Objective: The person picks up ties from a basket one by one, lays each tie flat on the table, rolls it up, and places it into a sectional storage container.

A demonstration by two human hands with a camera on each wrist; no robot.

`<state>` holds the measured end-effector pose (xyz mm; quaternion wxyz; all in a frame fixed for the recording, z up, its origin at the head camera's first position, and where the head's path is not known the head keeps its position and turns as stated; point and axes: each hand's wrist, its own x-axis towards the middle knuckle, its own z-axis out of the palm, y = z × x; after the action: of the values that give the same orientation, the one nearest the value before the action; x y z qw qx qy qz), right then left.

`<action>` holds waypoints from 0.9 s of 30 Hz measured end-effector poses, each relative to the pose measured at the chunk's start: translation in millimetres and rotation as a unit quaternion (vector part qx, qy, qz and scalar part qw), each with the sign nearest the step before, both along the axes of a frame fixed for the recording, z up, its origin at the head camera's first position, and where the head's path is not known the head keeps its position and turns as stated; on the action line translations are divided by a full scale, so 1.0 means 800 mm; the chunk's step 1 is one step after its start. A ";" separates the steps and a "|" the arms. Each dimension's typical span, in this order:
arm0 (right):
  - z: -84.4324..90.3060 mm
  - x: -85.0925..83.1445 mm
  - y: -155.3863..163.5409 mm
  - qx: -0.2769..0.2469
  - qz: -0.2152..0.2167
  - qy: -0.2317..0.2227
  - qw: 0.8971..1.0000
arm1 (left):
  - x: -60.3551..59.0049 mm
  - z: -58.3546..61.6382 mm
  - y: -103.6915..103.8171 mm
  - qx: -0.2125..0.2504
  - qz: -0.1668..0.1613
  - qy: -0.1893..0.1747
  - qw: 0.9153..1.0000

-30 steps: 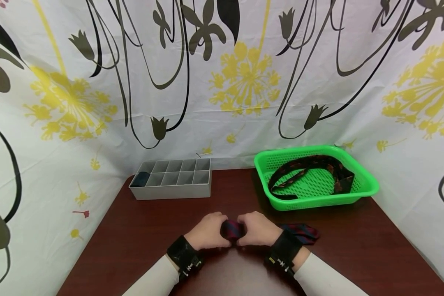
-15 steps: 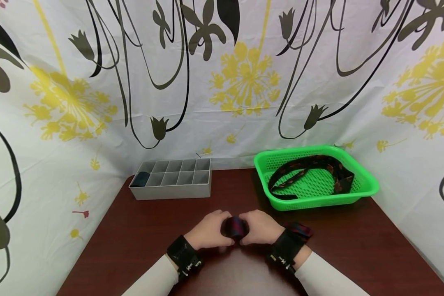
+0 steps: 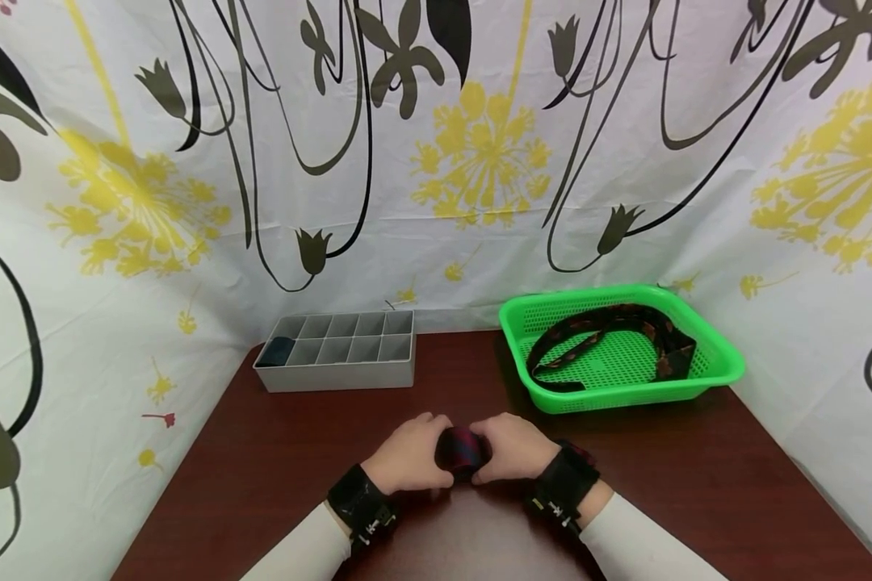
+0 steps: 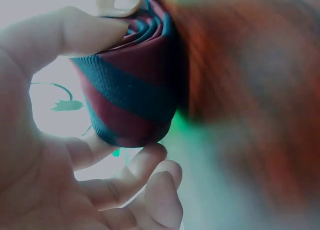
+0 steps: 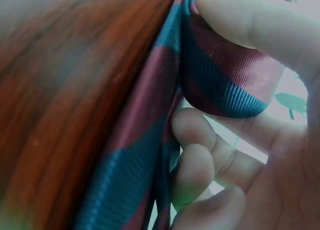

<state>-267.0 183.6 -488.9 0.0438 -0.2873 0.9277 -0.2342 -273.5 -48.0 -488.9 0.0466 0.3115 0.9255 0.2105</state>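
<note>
The tie point(image 4: 127, 92) is striped burgundy and blue, the basket point(image 3: 625, 394) green.

brown table point(image 3: 698, 468), gray divided box point(image 3: 337, 378), green basket point(image 3: 625, 395), striped tie point(image 3: 463, 453)

Two hands point(image 3: 409, 456) point(image 3: 516, 449), one striped tie point(image 3: 462, 453), one patterned tie point(image 3: 674, 355), one basket point(image 3: 628, 395), one box point(image 3: 341, 378), ten compartments point(image 3: 364, 349), one dark bundle point(image 3: 276, 351)

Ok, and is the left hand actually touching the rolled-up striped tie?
Touching. The left wrist view shows the left hand gripping the striped tie: its thumb lies on the coiled edge, with fingers at the opposite edge.
</note>
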 end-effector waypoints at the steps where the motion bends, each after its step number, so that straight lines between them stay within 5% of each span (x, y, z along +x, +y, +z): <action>1: -0.001 0.000 0.001 0.008 -0.002 -0.003 1.000 | 0.000 -0.002 0.000 -0.001 -0.001 -0.003 1.000; 4: 0.000 0.000 0.001 0.003 0.001 -0.016 1.000 | 0.000 -0.006 0.002 0.001 0.001 0.002 1.000; 11: 0.004 0.001 -0.004 -0.033 0.009 0.020 0.999 | 0.001 -0.009 0.005 -0.054 0.018 0.077 0.995; 20: -0.002 -0.001 0.001 0.028 -0.010 0.019 0.999 | 0.001 -0.007 0.004 -0.025 0.011 0.040 0.999; 27: 0.004 0.001 -0.004 -0.030 0.013 0.042 0.999 | 0.005 -0.007 0.007 -0.037 0.027 0.072 0.996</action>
<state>-266.1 180.2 -485.8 -0.0006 -0.3105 0.9175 -0.2486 -269.8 -42.7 -494.5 -0.0149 0.2989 0.9416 0.1545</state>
